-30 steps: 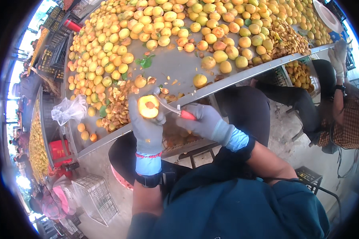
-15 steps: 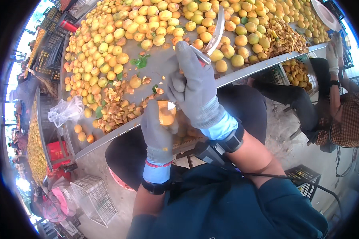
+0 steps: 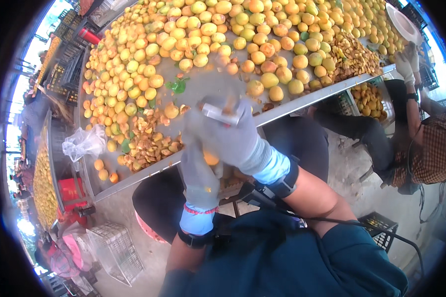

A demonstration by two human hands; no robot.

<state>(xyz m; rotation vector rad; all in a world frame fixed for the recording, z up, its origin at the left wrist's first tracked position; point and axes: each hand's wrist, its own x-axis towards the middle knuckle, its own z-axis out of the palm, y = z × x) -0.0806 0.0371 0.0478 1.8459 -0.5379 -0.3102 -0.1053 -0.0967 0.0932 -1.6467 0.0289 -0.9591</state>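
Note:
My left hand, in a grey glove, is closed around an apricot at the table's near edge. Only part of the fruit's smooth orange flesh shows between the hands. Right above it, my gloved right hand is smeared by motion but still closed on a knife; its silver part shows across the fist, and its blade is lost in the blur. The metal table bears a large heap of whole yellow-orange apricots. A pile of peelings and cut bits lies beyond my left hand.
A crumpled clear plastic bag sits at the table's left corner. Another peelings pile lies to the right, near a co-worker's gloved hands. On the floor stand a white crate and a dark crate. A cable runs past my right arm.
My right hand has swung down and leftward over the left hand, and the curved blade that stood upright has dropped into a blur. The apricot is now mostly covered.

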